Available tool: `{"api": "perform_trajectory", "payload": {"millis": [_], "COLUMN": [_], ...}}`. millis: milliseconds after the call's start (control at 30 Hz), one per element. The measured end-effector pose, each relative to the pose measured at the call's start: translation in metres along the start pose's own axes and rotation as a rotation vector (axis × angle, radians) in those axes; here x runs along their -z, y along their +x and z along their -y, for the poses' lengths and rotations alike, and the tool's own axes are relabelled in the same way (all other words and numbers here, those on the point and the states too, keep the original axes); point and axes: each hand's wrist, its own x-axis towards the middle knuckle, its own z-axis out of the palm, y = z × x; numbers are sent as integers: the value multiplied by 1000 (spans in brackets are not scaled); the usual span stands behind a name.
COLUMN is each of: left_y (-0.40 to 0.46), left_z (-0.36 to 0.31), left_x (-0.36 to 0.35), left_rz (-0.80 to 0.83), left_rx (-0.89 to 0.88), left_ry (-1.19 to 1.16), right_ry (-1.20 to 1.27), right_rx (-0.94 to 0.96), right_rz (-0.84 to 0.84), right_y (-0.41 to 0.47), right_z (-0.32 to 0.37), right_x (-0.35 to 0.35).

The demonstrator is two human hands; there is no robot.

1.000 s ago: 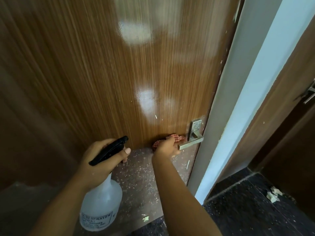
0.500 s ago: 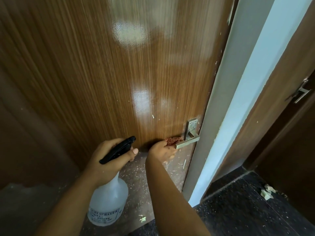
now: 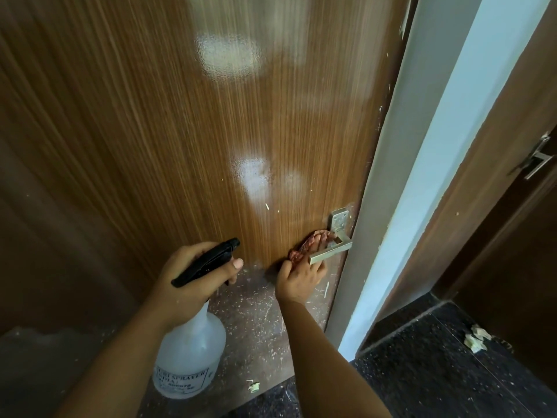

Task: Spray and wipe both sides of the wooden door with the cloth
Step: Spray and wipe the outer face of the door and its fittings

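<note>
The glossy wooden door (image 3: 180, 131) fills the upper left of the head view, with wet patches shining on it. My right hand (image 3: 298, 279) grips a reddish cloth (image 3: 310, 244) and presses it against the door just under the metal lever handle (image 3: 331, 253). My left hand (image 3: 193, 273) holds a translucent white spray bottle (image 3: 190, 354) by its black trigger head (image 3: 208, 260), nozzle pointing at the door. The lower panel of the door (image 3: 256, 315) is dull and speckled with pale flecks.
A grey and white door frame (image 3: 422, 176) runs down the right of the door. Beyond it stands a second dark wooden door with its own metal handle (image 3: 536, 159). The floor (image 3: 437, 372) is dark speckled stone with scraps of debris (image 3: 476, 339) on it.
My right hand has slid the cloth to the right, closer under the lever handle. The left hand with the bottle has stayed nearly in place.
</note>
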Motion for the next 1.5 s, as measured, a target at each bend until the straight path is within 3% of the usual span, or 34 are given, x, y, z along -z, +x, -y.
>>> {"api": "perform_trajectory", "payload": {"millis": [167, 333, 567, 700, 800, 933, 1000, 1067, 1133, 1200, 1333, 1400, 1500], "left_y": [4, 8, 12, 17, 22, 27, 29, 30, 31, 32, 35, 35, 34], "left_z": [-17, -20, -19, -21, -24, -31, -33, -34, -34, -36, -36, -37, -38], "left_x": [-14, -32, -47, -53, -59, -70, -74, -78, -81, -84, -84, -83, -80], "left_rz": [11, 7, 10, -17, -28, -47, -65, -78, -90, -106, -147, -155, -172], "left_rx": [-4, 9, 33, 30, 20, 35, 22, 19, 19, 15, 5, -2, -1], "left_ry": [-65, -62, -29, -24, -12, 6, -14, -31, -46, -61, -78, -81, -93], "right_ry": [79, -52, -367, -460, -403, 34, 271, 354, 340, 318, 103, 10, 64], "right_rx": [-150, 168, 455, 328, -52, -206, -205, -65, 151, 276, 100, 58, -83], "right_rz": [170, 235, 314, 465, 544, 247, 102, -6, -7, 104, 388, 404, 412], "right_y": [-13, 9, 38, 22, 21, 38, 50, 62, 72, 77, 72, 63, 59], "right_z": [-7, -11, -52, -89, -106, -72, -37, -7, 15, 39, 73, 74, 78], "right_x": [14, 26, 37, 53, 71, 83, 96, 114, 130, 135, 106, 93, 90]}}
